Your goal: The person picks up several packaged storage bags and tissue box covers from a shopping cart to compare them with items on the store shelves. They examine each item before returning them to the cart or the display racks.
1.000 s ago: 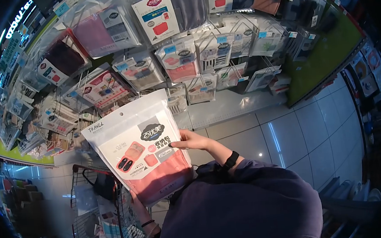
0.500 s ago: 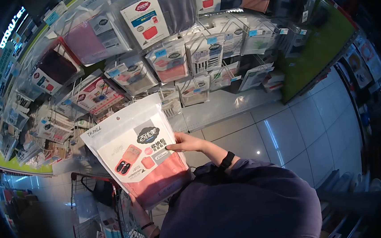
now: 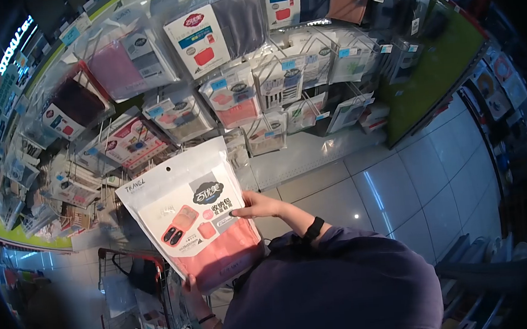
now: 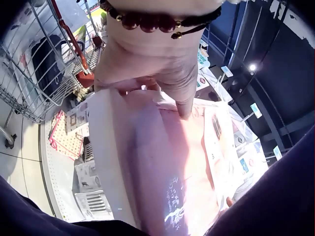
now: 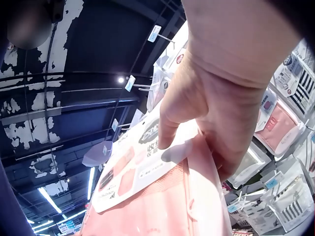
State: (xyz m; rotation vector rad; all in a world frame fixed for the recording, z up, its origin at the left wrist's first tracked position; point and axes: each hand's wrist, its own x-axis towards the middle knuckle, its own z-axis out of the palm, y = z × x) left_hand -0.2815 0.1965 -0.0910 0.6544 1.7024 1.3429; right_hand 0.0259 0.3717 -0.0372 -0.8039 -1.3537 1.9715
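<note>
A large white and pink plastic package (image 3: pixel 197 222) with a printed card front is held tilted before the body in the head view. My right hand (image 3: pixel 258 204) grips its right edge, thumb on the printed front; in the right wrist view the hand (image 5: pixel 211 113) has its other fingers behind the package (image 5: pixel 147 196). At the lower left edge my left hand (image 3: pixel 190 286) holds it from below, mostly hidden in the head view. The left wrist view has that hand (image 4: pixel 147 73) pinching the bottom edge of the package (image 4: pixel 162 162), thumb on the pink side.
Racks of hanging packaged bags (image 3: pixel 227 99) fill the area ahead. A wire shopping cart (image 3: pixel 108 300) with items in it stands at the lower left. Tiled floor (image 3: pixel 402 197) lies to the right, beside a green shelf panel (image 3: pixel 430 77).
The racks have shifted slightly left in the head view. The package has moved a little lower and stays in both hands, its printed front still facing up.
</note>
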